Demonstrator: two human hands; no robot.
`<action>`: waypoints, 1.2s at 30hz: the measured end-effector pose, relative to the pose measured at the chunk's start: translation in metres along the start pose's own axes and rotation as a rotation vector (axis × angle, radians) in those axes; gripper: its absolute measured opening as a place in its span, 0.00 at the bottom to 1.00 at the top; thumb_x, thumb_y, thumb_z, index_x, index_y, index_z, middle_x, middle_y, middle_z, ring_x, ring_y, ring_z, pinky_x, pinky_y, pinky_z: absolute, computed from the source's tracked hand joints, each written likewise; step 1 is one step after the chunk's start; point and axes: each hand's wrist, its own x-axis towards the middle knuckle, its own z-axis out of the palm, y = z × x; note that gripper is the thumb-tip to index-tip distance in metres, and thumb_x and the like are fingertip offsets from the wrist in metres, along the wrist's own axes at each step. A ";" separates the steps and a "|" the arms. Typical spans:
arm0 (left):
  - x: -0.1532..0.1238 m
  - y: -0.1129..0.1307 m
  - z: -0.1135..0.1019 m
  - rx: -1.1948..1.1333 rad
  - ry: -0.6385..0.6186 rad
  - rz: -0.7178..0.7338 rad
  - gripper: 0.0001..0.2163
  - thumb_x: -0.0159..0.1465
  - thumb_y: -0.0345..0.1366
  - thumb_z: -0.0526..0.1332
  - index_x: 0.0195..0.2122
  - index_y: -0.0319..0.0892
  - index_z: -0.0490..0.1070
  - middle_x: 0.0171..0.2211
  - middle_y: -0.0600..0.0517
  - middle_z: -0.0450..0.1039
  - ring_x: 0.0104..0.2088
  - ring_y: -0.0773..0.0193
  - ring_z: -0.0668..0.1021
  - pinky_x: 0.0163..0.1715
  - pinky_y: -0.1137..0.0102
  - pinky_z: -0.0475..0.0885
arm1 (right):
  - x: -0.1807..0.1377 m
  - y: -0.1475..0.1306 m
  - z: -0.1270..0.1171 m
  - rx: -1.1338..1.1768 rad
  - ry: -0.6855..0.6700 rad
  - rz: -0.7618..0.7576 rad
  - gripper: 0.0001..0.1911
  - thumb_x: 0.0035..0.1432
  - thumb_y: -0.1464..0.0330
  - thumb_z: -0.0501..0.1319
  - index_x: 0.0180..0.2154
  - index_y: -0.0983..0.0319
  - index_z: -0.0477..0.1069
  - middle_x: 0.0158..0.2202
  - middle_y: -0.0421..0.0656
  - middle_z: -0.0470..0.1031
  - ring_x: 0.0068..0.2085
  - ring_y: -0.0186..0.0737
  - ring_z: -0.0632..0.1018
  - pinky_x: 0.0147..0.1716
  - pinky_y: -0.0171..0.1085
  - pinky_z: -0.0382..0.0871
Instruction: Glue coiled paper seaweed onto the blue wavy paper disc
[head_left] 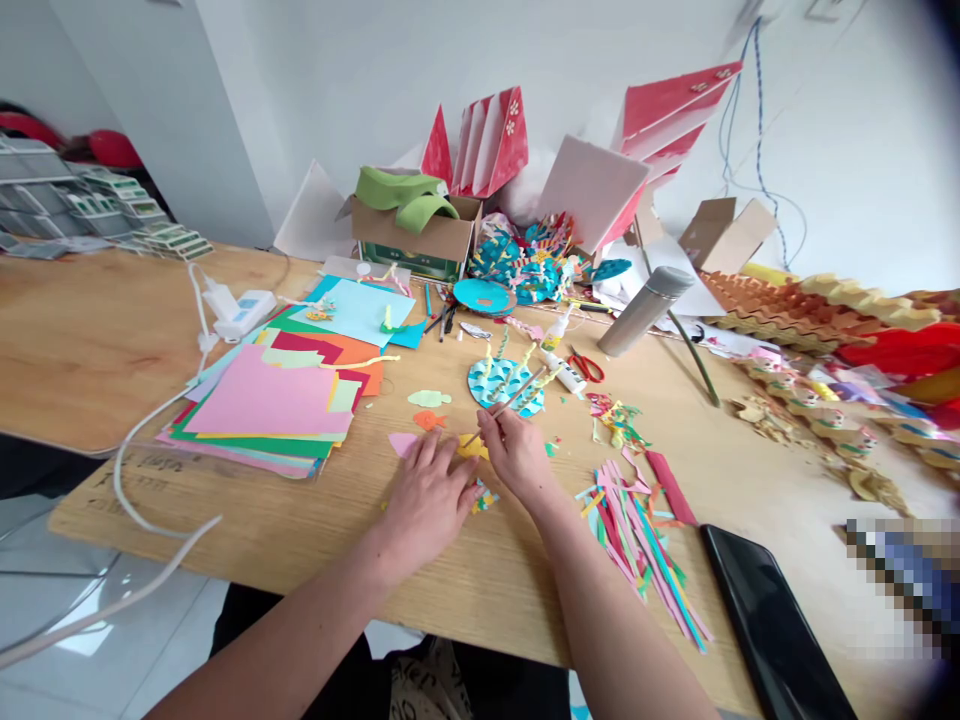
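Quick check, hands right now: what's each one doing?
Left hand: open, palm down, holding nothing.
Right hand: closed, pinching a thin stick.

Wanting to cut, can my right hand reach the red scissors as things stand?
Probably yes: little lies between the right hand and the red scissors, though it holds a thin stick and a glue bottle sits beside them.

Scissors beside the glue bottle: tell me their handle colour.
The scissors have red handles, shown best in the head view.
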 end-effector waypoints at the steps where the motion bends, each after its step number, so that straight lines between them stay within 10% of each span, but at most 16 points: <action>1: 0.000 0.000 0.000 0.001 0.001 0.000 0.17 0.68 0.43 0.52 0.52 0.44 0.71 0.57 0.44 0.68 0.62 0.47 0.63 0.59 0.49 0.61 | 0.000 0.000 0.000 0.000 -0.002 -0.006 0.15 0.66 0.61 0.47 0.29 0.59 0.61 0.27 0.44 0.74 0.28 0.39 0.76 0.30 0.34 0.65; 36: -0.001 -0.001 0.001 -0.009 0.039 0.015 0.17 0.68 0.43 0.52 0.53 0.44 0.71 0.57 0.44 0.68 0.62 0.48 0.63 0.58 0.49 0.62 | -0.001 0.003 -0.002 0.001 0.002 0.041 0.16 0.66 0.60 0.47 0.29 0.59 0.62 0.27 0.45 0.75 0.27 0.39 0.76 0.29 0.34 0.66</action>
